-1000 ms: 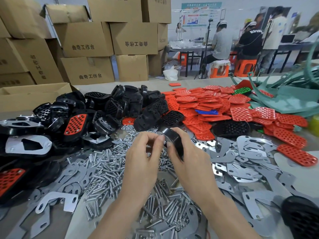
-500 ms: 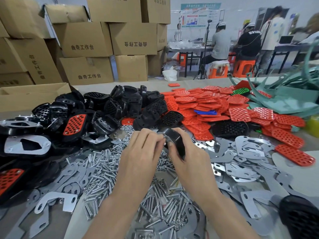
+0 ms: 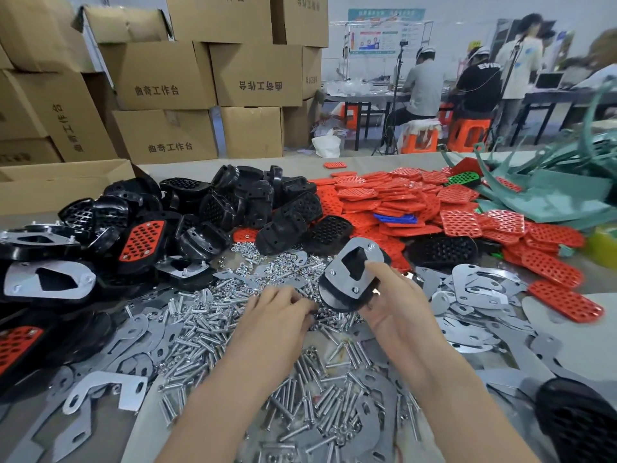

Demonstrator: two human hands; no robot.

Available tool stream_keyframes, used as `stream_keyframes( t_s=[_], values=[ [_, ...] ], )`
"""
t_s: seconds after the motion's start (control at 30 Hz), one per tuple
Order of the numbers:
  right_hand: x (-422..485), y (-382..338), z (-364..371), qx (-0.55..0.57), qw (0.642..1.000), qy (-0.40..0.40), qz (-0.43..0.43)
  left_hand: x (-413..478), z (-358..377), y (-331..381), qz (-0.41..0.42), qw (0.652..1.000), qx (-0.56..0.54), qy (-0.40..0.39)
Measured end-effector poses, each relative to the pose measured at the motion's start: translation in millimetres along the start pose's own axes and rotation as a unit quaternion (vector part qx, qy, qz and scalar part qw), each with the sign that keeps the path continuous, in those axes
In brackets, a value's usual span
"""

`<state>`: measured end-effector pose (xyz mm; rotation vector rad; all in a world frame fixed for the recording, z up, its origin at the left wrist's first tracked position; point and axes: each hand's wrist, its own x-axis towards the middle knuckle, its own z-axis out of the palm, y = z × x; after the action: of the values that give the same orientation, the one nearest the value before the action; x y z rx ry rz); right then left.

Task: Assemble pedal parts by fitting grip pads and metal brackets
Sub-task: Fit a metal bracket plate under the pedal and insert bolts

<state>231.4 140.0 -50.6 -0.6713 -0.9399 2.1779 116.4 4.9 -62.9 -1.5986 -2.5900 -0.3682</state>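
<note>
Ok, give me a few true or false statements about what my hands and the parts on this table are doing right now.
1. The right hand holds a black pedal with a metal bracket on it. True.
2. The cardboard boxes are stacked on the far right. False: they are on the left, behind the table.
3. A blue pad lies among the red grip pads. True.
4. The left hand grips a red grip pad. False: it is down on the loose bolts.

Bright, even indoor light with soft shadows; wide-angle bending at the edges, glints on metal, slight blur on far figures.
</note>
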Motion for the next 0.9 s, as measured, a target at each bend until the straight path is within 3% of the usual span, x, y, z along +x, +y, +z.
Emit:
stream_keyframes(
  t_s=[0.23, 0.4, 0.57, 0.77, 0.9],
  values=[
    [0.0, 0.9, 1.3, 0.102, 0.993, -0.052, 0.027, 6.6, 6.3, 7.6, -0.019, 0.999, 0.027, 0.019],
    [-0.3, 1.6, 0.8, 0.09, 0.993, -0.069, 0.04, 4.3, 10.2, 12.1, -0.028, 0.999, 0.025, 0.037],
    [0.3, 1.7, 2.2, 0.09, 0.993, -0.07, 0.043, -1.7, 2.9, 8.9, -0.017, 0.997, -0.031, 0.064],
    [0.1, 2.6, 3.1, 0.085, 0.993, -0.076, 0.027, 0.5, -10.6, 7.8, -0.089, 0.973, -0.176, 0.12],
    [-2.0, 4.2, 4.0, 0.067, 0.994, -0.086, 0.029, -1.7, -9.2, 8.7, -0.083, 0.974, -0.173, 0.124]
  ],
)
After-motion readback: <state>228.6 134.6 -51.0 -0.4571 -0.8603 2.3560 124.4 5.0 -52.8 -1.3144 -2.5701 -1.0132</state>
